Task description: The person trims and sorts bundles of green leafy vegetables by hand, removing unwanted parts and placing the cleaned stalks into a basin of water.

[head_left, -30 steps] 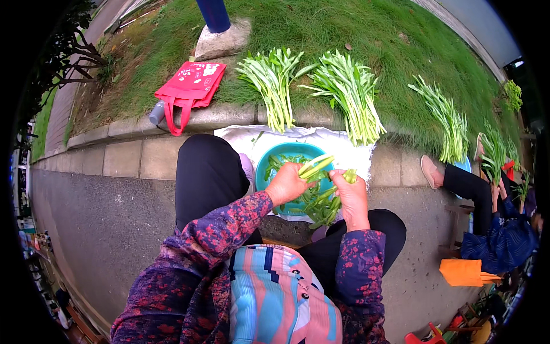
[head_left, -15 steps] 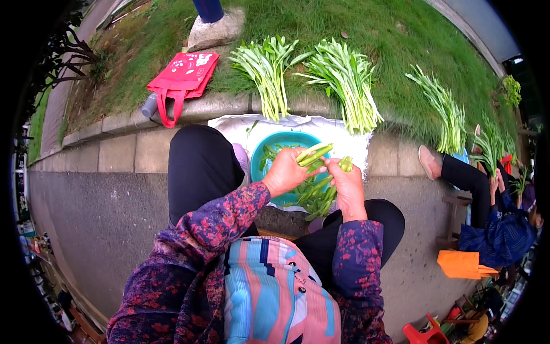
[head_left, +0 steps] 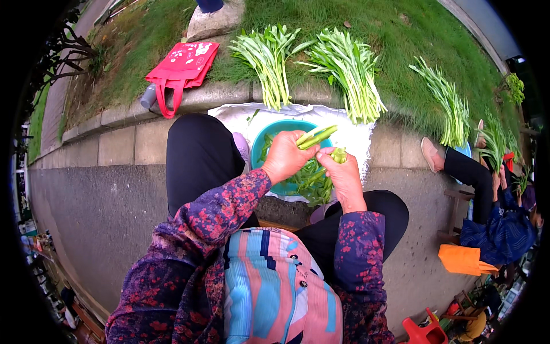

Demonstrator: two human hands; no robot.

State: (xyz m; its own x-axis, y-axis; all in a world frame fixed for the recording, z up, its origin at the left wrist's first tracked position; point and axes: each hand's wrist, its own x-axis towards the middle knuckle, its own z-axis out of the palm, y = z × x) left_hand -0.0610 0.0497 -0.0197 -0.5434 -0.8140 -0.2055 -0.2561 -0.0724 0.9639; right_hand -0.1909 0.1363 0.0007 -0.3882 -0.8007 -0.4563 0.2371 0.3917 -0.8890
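Note:
My left hand (head_left: 286,156) is closed around a few short pieces of green stalk (head_left: 318,136), their cut ends pointing up and right. Close against it, my right hand (head_left: 345,176) pinches the stalk end of a leafy green vegetable (head_left: 338,155). Its leaves (head_left: 314,182) hang down between the hands. Both hands are over a teal basin (head_left: 259,143) with loose green leaves inside, partly hidden by my left hand. A white cloth (head_left: 356,146) lies beneath the basin.
Beyond the cloth, two leafy bundles (head_left: 275,77) (head_left: 358,86) rest across the kerb and grass. A red tote bag (head_left: 186,64) and a grey bottle (head_left: 148,96) lie at left. At right, a seated person (head_left: 494,236) holds similar greens near another bundle (head_left: 452,117).
My hands have come closer together, the right one shifting left toward the left hand. The hanging leaves have swung a little left. The whole view has shifted slightly.

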